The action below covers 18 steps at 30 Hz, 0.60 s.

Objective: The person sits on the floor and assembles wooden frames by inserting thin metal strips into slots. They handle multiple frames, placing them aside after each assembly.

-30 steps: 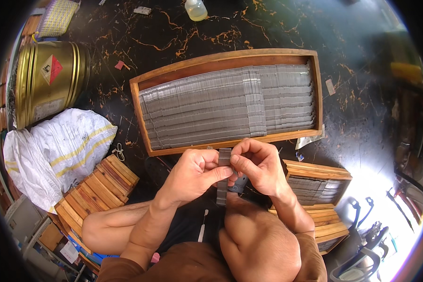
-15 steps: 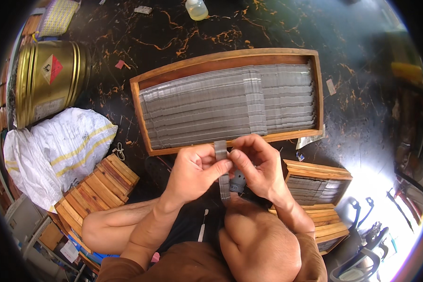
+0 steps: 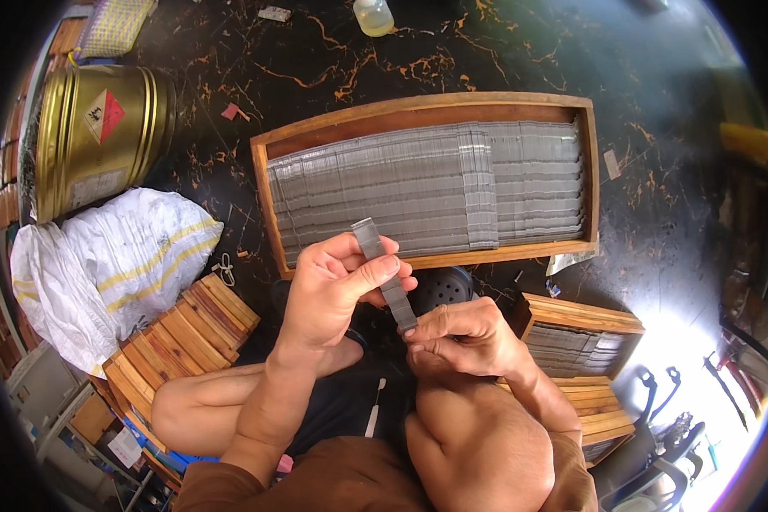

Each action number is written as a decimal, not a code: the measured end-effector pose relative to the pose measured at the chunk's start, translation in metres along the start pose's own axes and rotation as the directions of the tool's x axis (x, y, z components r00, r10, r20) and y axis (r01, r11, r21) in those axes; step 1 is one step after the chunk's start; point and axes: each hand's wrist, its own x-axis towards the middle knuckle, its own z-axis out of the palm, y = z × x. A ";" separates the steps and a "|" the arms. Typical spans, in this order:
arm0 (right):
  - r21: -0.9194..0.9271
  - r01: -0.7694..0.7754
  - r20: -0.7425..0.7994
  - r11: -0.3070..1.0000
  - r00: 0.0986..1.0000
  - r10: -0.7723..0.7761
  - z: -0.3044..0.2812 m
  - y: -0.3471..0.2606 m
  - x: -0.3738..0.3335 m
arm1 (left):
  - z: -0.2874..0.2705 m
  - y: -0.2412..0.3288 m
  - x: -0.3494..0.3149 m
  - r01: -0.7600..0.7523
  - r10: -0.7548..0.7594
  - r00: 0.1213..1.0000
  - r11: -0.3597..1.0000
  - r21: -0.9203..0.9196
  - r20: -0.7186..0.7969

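Observation:
A narrow grey segmented strip (image 3: 395,300), metallic in look, slants between my two hands above my lap. My left hand (image 3: 320,286) pinches it near the upper part between thumb and fingers, and its top end sticks out beyond them. Around the lower end my right hand (image 3: 474,335) is closed, thumb against fingertips. Just past my hands lies a shallow wooden tray (image 3: 427,107) filled with tightly packed rows of similar grey strips (image 3: 375,192). One band of them stands a little proud of the others, right of the middle.
At left are a gold metal drum (image 3: 102,145), a white woven sack (image 3: 145,264) and a row of wooden trays (image 3: 192,328). More strip-filled wooden trays (image 3: 580,341) sit at right. A small bottle (image 3: 374,17) stands on the dark veined floor (image 3: 230,51). A slim white-handled tool (image 3: 373,418) rests on my lap.
The strip has tilted, its top leaning left. My right hand has slid down and right to its lower end, while my left hand has risen slightly, keeping its pinch.

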 end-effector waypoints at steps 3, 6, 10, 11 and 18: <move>0.162 -0.302 -0.120 0.939 0.939 0.323 0.008 -0.011 0.004 | 0.015 -0.001 -0.006 -0.085 0.090 0.992 0.995 0.060 -0.083; 0.342 -0.326 -0.221 0.881 0.884 0.413 0.019 0.003 0.005 | 0.024 -0.010 -0.009 -0.143 0.147 0.982 0.989 0.041 -0.120; 0.455 -0.424 -0.118 0.783 0.843 0.525 0.012 0.004 0.009 | 0.027 -0.014 -0.008 -0.215 0.213 0.963 0.977 0.008 -0.166; 0.509 -0.444 -0.064 0.738 0.835 0.546 0.011 0.006 0.010 | 0.025 -0.013 -0.007 -0.236 0.231 0.957 0.972 -0.006 -0.175; 0.703 -0.517 0.234 0.489 0.817 0.527 0.004 0.020 0.003 | 0.018 -0.010 -0.006 -0.170 0.164 0.984 0.982 -0.078 -0.074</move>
